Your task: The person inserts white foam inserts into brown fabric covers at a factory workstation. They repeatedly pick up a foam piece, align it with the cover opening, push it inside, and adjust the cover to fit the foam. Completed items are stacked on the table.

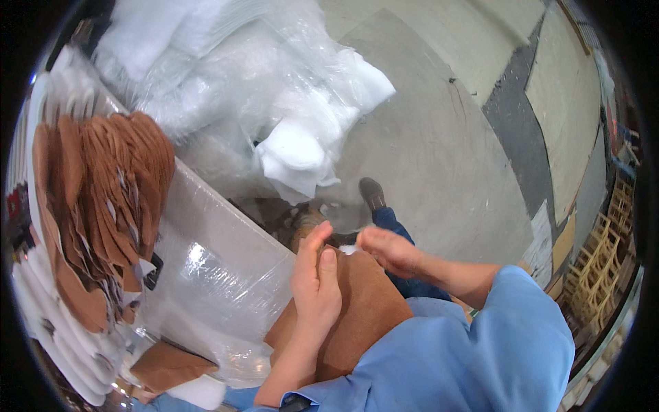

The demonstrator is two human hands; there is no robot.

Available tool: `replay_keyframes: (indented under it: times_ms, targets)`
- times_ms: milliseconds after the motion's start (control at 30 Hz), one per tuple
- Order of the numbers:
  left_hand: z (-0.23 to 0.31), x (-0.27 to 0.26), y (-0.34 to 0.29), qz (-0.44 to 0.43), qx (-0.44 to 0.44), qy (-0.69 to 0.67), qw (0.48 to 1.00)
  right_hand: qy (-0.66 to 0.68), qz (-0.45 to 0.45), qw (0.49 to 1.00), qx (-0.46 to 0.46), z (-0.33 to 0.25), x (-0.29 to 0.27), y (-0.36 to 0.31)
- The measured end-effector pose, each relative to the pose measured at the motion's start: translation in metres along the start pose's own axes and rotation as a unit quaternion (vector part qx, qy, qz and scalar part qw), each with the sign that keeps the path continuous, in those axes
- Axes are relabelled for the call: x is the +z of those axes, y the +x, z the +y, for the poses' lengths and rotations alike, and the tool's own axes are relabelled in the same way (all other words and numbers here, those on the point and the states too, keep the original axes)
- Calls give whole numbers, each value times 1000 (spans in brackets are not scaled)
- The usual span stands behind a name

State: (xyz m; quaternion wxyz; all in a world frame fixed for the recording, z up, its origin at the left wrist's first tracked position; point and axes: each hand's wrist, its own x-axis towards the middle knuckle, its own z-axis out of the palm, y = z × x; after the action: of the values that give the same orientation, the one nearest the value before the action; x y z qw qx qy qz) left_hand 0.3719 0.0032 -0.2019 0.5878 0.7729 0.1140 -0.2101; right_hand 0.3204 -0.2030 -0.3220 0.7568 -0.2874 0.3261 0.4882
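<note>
In front of my body lies a brown fabric piece (pixel 367 302), draped toward my lap. My left hand (pixel 317 278) is at its upper left edge, with the fabric between the thumb and the straight fingers. At the upper right corner, my right hand (pixel 390 248) is curled, its fingertips closed on the edge. A small white padding bit (pixel 349 249) shows between both hands at the top of the fabric. The right fingertips are partly hidden by the hand itself.
To the left, a stack of brown fabric pieces (pixel 103 199) rests over white padded pieces (pixel 75 343). A plastic-wrapped surface (pixel 213 268) runs beside me, with another brown piece (pixel 171 366) near it. White foam sheets (pixel 240 75) in clear film lie ahead; wooden frames (pixel 597 264) stand right.
</note>
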Motion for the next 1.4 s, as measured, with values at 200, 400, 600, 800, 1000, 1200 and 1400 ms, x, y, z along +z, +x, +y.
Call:
replay_keyframes:
  times_ms: [200,400,600,800,1000,1200,1400]
  targets:
    - [-23,38,18,-60,-92,-280,954,154,57,972,-166,-43,67,-9]
    - [-69,64,21,-29,-125,-303,944,134,18,985,-106,-39,75,9]
    - [-78,63,44,-15,-114,-306,945,132,23,989,-67,2,41,64]
    - [-83,57,54,-24,-111,-280,953,157,10,980,-119,-4,67,73]
    - [-58,19,18,-32,-30,-219,975,-2,106,991,-78,-31,60,29]
    - [-16,-4,-80,-95,-123,-184,971,-88,-23,946,-313,-46,77,-21]
    - [-43,1,-87,-77,-101,-138,982,-297,-82,933,-183,-61,104,-8]
